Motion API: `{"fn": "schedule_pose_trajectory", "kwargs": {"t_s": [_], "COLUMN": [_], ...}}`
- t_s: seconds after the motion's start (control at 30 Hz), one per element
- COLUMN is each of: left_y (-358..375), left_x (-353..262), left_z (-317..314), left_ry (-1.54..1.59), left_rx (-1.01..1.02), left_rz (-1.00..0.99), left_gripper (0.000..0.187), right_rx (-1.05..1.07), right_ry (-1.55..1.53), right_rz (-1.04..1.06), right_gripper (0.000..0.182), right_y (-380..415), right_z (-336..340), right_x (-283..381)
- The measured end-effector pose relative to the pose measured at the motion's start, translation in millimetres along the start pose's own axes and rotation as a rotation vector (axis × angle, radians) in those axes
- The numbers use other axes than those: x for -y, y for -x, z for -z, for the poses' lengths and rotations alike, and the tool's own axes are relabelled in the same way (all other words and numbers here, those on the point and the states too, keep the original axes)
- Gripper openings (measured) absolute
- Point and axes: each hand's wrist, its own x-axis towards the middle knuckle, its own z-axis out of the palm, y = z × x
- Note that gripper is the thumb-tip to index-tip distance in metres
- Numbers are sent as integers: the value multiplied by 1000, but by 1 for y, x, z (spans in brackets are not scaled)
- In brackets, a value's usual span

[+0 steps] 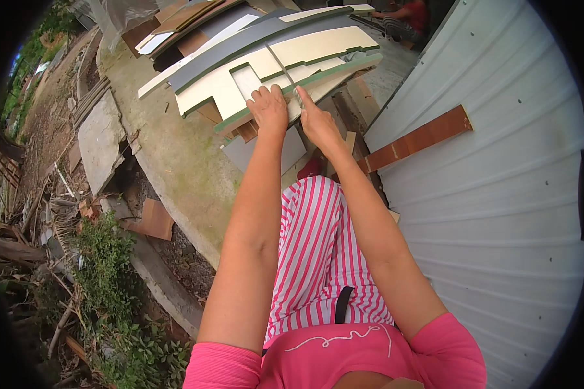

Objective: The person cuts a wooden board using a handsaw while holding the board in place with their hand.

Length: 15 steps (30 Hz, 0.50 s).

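Note:
My left hand (268, 108) bears down on a cream board with green edges (209, 85), its fingers bent over the near part. Rectangular notches are cut into this board. My right hand (318, 123) is closed around the pale, wrapped-looking grip of a narrow saw (279, 63). Its thin dark blade points away from me and lies across the board, just right of my left hand. Teeth are too small to make out. Beneath both hands runs a long strip with a green edge (334, 76).
Grey and cream panels (240, 42) are stacked behind the board. To the right stands a corrugated metal wall (486, 194), with a brown plank (422, 139) against it. Concrete ground (175, 168) and plants (110, 279) lie left. Another person (409, 18) sits at the back right.

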Motion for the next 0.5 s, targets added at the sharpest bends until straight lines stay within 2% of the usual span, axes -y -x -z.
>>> {"fn": "schedule_pose_trajectory", "kwargs": {"t_s": [0.23, 0.3, 0.43, 0.5], "left_y": [1, 0, 9, -1], "left_x": [0, 0, 5, 5], "left_z": [4, 4, -2, 0], "left_ry": [20, 35, 32, 29], "left_rx": [26, 30, 46, 65], "left_rz": [2, 2, -33, -28], "left_gripper": [13, 13, 14, 16], "right_rx": [12, 92, 87, 38], "right_ry": [-55, -29, -59, -52], "right_rz": [3, -106, -126, -42], "right_gripper": [55, 55, 56, 55], "right_y": [82, 107, 127, 111], "right_z": [8, 17, 13, 15], "right_x": [-20, -18, -25, -23]}}
